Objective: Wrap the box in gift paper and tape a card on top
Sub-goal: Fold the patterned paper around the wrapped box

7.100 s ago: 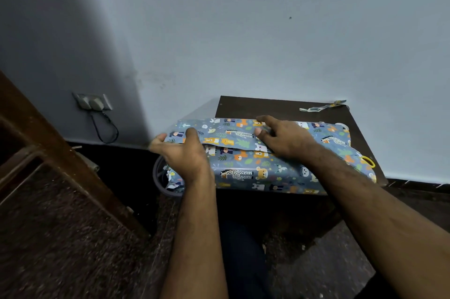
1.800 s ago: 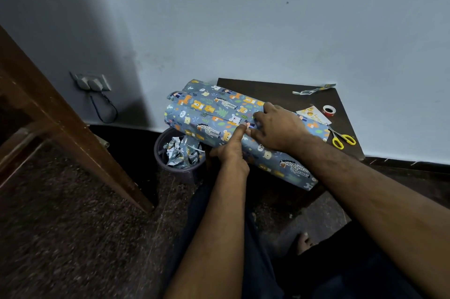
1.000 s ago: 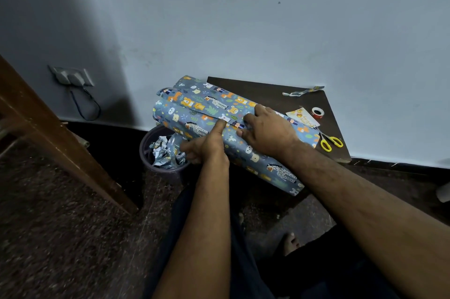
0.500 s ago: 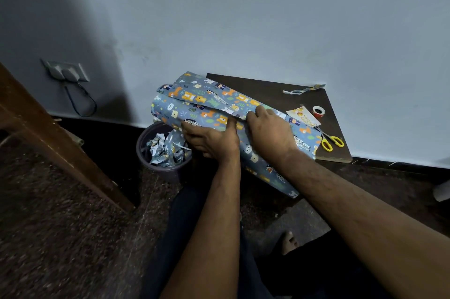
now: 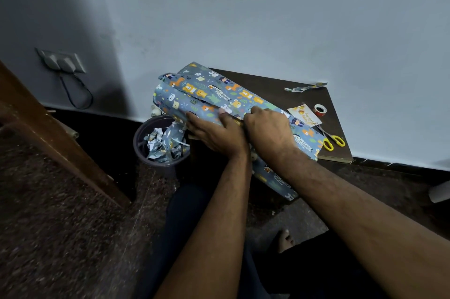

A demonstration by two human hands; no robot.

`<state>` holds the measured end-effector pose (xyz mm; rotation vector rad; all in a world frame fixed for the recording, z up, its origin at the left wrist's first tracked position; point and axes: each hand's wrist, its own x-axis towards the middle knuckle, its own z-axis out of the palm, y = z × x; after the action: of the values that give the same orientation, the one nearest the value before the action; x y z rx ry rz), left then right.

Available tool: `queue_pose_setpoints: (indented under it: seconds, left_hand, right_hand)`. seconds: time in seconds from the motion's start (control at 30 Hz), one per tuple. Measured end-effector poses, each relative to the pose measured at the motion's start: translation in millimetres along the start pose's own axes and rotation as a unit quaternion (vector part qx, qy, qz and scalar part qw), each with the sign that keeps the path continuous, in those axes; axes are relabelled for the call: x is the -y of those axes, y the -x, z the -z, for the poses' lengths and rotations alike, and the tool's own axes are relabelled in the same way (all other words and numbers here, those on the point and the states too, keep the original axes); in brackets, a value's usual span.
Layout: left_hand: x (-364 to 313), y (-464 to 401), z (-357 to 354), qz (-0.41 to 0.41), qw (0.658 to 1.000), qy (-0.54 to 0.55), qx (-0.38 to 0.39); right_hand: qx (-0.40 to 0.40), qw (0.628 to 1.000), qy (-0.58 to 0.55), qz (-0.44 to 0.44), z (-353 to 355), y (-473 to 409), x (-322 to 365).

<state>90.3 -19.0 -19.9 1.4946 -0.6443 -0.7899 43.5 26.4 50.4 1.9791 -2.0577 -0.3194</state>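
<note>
The box point(image 5: 219, 94), covered in blue animal-print gift paper, lies slantwise on a small dark table point(image 5: 272, 90) and juts out past its left edge. My left hand point(image 5: 214, 133) lies flat against the near side of the box, fingers stretched out to the left and thumb up at the paper seam. My right hand point(image 5: 267, 133) sits just to its right, fingers curled over the overlapping paper on top, holding the box. A small white card point(image 5: 304, 116) lies on the table beyond the box, next to a red tape roll point(image 5: 320, 109).
Yellow-handled scissors point(image 5: 333, 141) lie at the table's right corner, and a paper strip point(image 5: 305, 87) lies by the wall. A dark bin point(image 5: 148, 135) with crumpled paper scraps stands under the box's left end. A slanted wooden beam point(image 5: 60, 138) stands at left. My bare foot point(image 5: 285, 240) is below.
The box has been turned slantwise on the table. My left hand went from pressing one finger on the seam to lying flat along the near side. My right hand stayed on top.
</note>
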Motion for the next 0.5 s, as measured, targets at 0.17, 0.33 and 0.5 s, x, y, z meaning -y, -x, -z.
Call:
queue_pose_setpoints:
  seconds: [0.17, 0.33, 0.5]
  left_hand:
    - [-3, -5, 2, 0.049, 0.998, 0.035, 0.016]
    - [-1, -8, 6, 0.123, 0.991, -0.011, 0.053]
    - [-7, -9, 4, 0.149, 0.986, -0.028, 0.07]
  right_hand:
    - [-0.018, 0.999, -0.025, 0.007, -9, 7, 6]
    - [-0.048, 0.995, -0.091, 0.007, -14, 17, -2]
    - [-0.032, 0.97, -0.24, -0.028, -15, -17, -33]
